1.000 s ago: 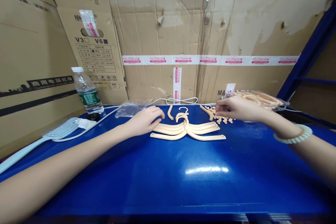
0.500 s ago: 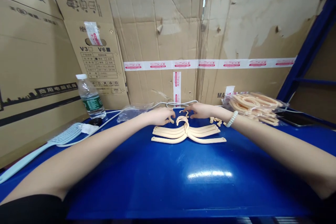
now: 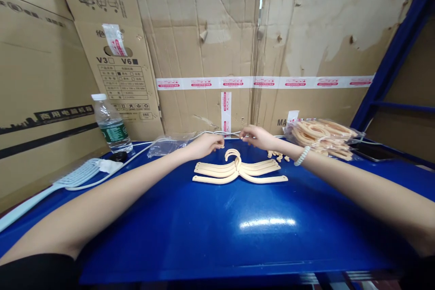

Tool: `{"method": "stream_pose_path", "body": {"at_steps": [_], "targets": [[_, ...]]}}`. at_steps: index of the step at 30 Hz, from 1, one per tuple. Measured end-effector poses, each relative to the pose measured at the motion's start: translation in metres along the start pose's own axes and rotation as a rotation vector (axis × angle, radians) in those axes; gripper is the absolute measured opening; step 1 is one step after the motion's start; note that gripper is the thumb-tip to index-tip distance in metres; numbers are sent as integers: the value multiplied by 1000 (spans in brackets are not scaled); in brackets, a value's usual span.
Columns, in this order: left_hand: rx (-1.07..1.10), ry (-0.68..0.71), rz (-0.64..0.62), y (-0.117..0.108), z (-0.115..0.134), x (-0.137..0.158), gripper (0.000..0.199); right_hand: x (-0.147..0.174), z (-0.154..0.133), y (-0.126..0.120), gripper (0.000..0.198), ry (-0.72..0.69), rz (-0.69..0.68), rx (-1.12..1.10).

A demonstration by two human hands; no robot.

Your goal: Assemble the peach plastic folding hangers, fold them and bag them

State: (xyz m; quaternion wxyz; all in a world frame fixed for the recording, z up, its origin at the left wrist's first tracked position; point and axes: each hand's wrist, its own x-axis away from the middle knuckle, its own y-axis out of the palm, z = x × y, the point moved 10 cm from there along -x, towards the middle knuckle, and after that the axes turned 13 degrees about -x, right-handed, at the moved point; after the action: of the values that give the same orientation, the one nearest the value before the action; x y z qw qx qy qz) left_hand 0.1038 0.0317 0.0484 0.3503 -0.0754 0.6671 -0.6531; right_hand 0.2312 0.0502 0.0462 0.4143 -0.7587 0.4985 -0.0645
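My left hand is closed in a pinch, with a bit of a small beige plastic piece showing at its fingertips. Across a short gap, my right hand also has its fingers pinched, seemingly round another small beige piece, mostly hidden. Both hands are raised a little over the table, behind a stack of beige clothes hangers. The hangers lie with hooks pointing away from me and arms spread to both sides. Several loose small beige pieces lie beneath my right forearm.
Plastic-wrapped beige hanger parts lie at right beside a dark phone. A water bottle, a light blue hairbrush, a clear plastic bag and a white cable are at left. Cardboard walls the blue table's back.
Both hands have lifted slightly from the table behind the hangers. Small beige pieces that lay between and under them are no longer on the table there. The view has shifted slightly.
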Motion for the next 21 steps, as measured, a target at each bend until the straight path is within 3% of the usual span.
{"method": "stream_pose_path", "body": {"at_steps": [4, 6, 9, 12, 14, 19, 21], "targets": [[213, -147, 177, -25, 11, 24, 18, 36, -17, -13, 14, 74, 118, -262], [338, -205, 238, -31, 21, 39, 27, 57, -29, -5, 16, 104, 121, -370], [484, -266, 312, -32, 37, 59, 22, 85, -40, 17, 25, 156, 142, -668], [608, -338, 382, -25, 45, 77, 18, 102, -44, 37, 34, 163, 216, -1009], [679, -398, 395, -16, 47, 85, 21, 108, -47, 47, 33, 154, 237, -1099], [1125, -659, 407, 15, 44, 103, 70, 115, -52, 60, 28, 186, 230, -1159], [1279, -683, 374, 24, 51, 103, 70, 117, -50, 65, 26, 221, 224, -1180]]}}
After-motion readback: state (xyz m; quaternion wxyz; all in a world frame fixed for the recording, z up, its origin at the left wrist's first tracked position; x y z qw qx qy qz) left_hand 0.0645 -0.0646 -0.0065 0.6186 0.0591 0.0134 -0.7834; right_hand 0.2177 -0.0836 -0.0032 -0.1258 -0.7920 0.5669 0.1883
